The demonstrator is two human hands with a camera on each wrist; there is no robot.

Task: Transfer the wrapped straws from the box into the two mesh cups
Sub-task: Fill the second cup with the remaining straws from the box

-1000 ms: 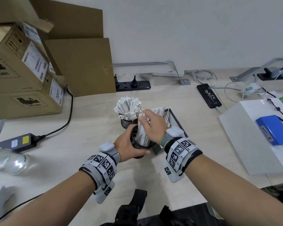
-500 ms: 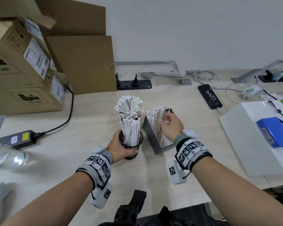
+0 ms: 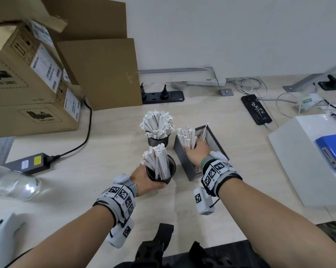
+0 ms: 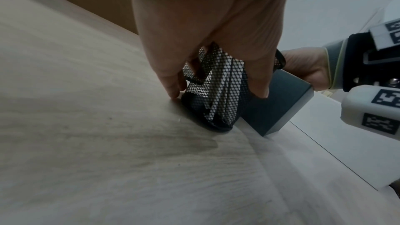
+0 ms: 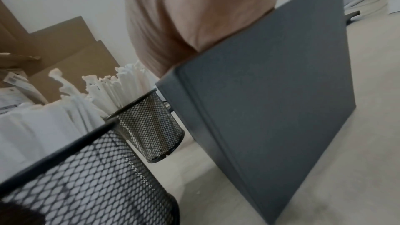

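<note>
Standing upright in near mesh cup (image 3: 168,176), straws (image 3: 157,161); L hand (image 3: 144,177) fingers round cup, R hand (image 3: 197,154) fingers unclear.

White wrapped straws (image 3: 187,137) are stood in the open grey box (image 3: 184,161). Left of it, the near mesh cup (image 3: 168,176) is part-filled and the far mesh cup (image 3: 157,141) is crammed.

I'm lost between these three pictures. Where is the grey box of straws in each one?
Head view: the grey box stands right of centre, the right hand reaching into it.
Left wrist view: the grey box sits right of centre, behind the near mesh cup.
Right wrist view: the grey box fills the middle and right.
Shared landmark: the near mesh cup, just left of the box in all three.
</note>
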